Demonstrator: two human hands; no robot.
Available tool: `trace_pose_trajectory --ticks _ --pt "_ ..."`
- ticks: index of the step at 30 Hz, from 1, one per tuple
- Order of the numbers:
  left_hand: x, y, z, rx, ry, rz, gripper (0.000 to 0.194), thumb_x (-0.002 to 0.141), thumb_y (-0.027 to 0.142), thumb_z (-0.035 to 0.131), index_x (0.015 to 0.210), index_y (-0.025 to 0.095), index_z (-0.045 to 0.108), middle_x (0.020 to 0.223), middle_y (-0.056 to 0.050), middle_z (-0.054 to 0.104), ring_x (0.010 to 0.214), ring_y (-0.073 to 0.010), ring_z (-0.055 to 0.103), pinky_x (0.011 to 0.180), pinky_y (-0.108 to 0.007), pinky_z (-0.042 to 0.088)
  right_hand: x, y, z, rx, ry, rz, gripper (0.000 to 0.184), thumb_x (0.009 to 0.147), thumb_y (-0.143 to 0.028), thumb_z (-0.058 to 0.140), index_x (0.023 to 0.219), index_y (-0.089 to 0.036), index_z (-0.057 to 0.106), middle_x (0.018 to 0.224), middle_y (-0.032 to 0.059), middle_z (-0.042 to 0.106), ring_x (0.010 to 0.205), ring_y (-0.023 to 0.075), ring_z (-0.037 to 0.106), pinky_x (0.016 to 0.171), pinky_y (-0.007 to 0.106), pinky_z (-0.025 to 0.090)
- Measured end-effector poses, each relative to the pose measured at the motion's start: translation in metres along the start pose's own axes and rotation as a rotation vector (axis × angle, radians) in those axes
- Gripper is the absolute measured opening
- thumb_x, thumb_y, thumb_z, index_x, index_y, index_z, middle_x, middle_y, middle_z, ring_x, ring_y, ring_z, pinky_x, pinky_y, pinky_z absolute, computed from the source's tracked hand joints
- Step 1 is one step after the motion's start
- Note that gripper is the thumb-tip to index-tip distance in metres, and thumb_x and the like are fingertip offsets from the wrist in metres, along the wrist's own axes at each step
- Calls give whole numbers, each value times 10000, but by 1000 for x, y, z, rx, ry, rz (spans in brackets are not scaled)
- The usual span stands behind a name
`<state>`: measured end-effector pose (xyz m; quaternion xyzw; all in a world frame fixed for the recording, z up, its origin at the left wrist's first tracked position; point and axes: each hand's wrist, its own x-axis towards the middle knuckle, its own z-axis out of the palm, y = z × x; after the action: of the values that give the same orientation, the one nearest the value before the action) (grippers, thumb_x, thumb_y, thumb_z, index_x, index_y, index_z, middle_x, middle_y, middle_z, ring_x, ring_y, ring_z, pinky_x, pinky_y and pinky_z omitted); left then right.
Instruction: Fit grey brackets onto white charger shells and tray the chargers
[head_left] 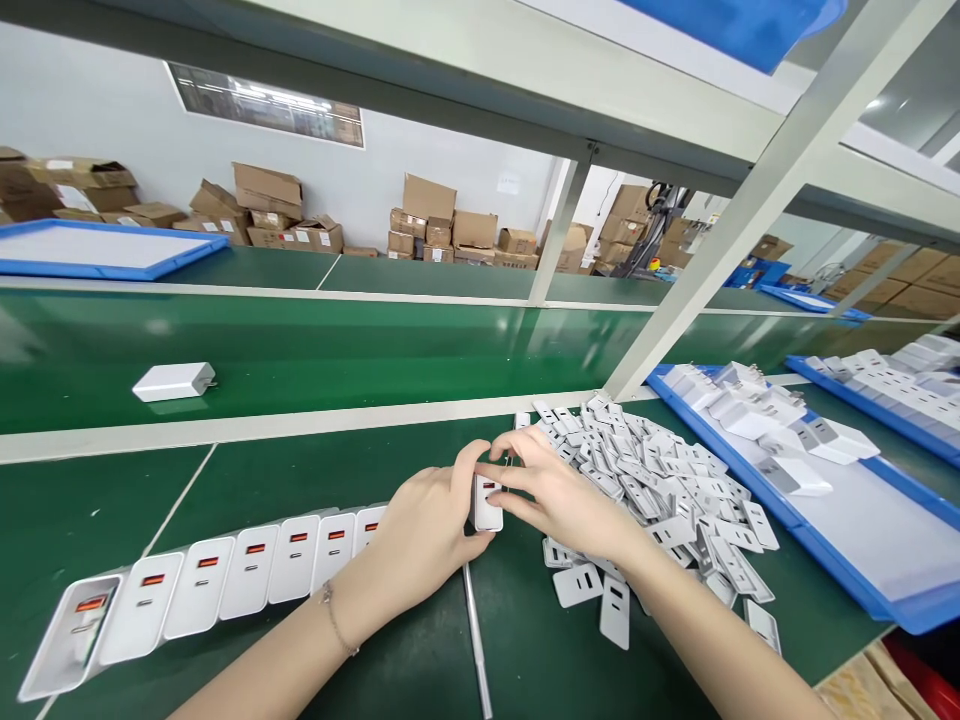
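Observation:
My left hand (420, 530) is wrapped round a white USB charger (487, 515), its port face toward me. My right hand (559, 495) has its thumb and fingers on the same charger's face and upper end. To the left stands a row of white chargers (251, 570) with orange and dark ports. The leftmost one is an open charger housing (45, 645), its inner parts showing. Right of my hands lies a loose heap of white face plates (652, 475) with port slots. A thin silvery rod (476, 640) lies below my left hand.
A blue-rimmed tray (892, 570) on the right holds several white chargers; another tray (885, 395) stands behind it. One charger (172, 381) lies on the green conveyor belt (360, 350). A white frame post (675, 290) slants up at right. Cardboard boxes (270, 190) line the wall.

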<state>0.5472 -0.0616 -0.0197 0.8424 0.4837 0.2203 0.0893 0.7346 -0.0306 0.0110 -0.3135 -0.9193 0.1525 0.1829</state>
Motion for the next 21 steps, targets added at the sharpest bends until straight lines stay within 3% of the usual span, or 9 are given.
trace_pose_trajectory --ticks 4,9,11,13,15,17,19,21 --pt "0 0 -1 -10 3 9 800 738 162 701 1331 208 167 952 -38 680 816 -234 675 693 -331 521 -9 3 17 -81 89 -39 347 951 -257 519 1292 -223 576 1242 61 619 1244 221 483 1034 414 443" --pt "0 0 2 6 -26 -5 714 756 139 633 1334 181 216 862 -31 669 789 -244 667 708 -352 521 -18 -4 42 -342 140 -64 425 1000 -210 355 1387 -71 465 1427 124 457 1401 251 317 1165 509 270" --pt "0 0 3 18 -44 -7 696 757 127 626 1340 152 247 928 -71 678 855 -259 665 762 -383 525 -21 -8 45 -336 117 -59 453 1003 -221 344 1420 -59 417 1481 150 359 1428 265 248 1174 540 221" --pt "-1 -1 -6 19 -41 38 707 764 167 667 1355 143 281 1083 -127 658 1006 -279 638 858 -415 514 -23 -9 38 -194 55 -29 440 1007 -292 366 1407 -134 459 1521 119 284 1448 273 172 1163 555 223" --pt "-6 -6 -27 -5 -30 123 704 787 296 698 1374 182 326 1304 -150 554 1201 -287 542 981 -427 466 -23 -6 23 5 32 78 413 1017 -362 339 1344 -209 541 1502 75 351 1436 253 225 1138 513 301" --pt "-19 -20 -58 -41 -25 159 617 834 461 631 1366 259 394 1442 -86 440 1310 -271 446 1058 -413 414 -21 5 2 75 71 263 452 1035 -371 241 1309 -219 568 1404 62 505 1351 199 409 1087 415 400" --pt "-43 -45 -92 -53 -5 55 505 860 579 523 1297 328 490 1412 1 474 1260 -253 494 1030 -402 437 -16 22 -15 -3 107 432 458 1037 -327 215 1307 -194 559 1327 72 575 1248 172 523 1055 368 430" --pt "-78 -81 -116 -38 89 -186 528 843 656 455 1240 317 536 1294 36 553 1144 -248 565 953 -415 486 -9 43 -25 -112 68 528 370 999 -271 363 1289 -170 570 1345 105 551 1263 218 502 1079 407 389"
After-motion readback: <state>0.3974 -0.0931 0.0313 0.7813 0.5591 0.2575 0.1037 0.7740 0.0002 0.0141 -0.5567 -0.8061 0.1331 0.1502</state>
